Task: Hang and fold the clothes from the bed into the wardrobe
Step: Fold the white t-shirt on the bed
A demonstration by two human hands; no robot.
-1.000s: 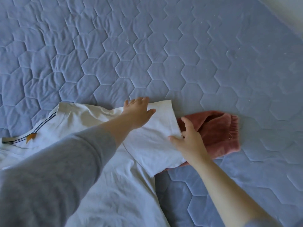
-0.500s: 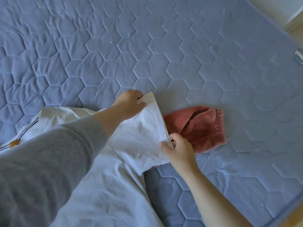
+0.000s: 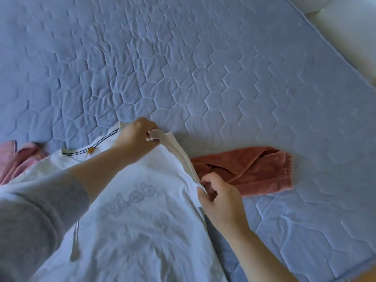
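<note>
Left-hand fingers (image 3: 147, 125) are curled and pinch the upper end of a raised fold along the right edge of the white T-shirt (image 3: 142, 210). Right-hand fingers (image 3: 210, 180) pinch the same fold lower down. The left hand (image 3: 136, 139) sits just right of the collar (image 3: 89, 148); the right hand (image 3: 221, 202) sits at the shirt's right side. The T-shirt lies spread on the bed (image 3: 203, 68), with faint lettering showing through the fabric. A rust-red garment (image 3: 254, 169) lies just right of the fold. A pink garment (image 3: 18, 159) lies at the shirt's left.
</note>
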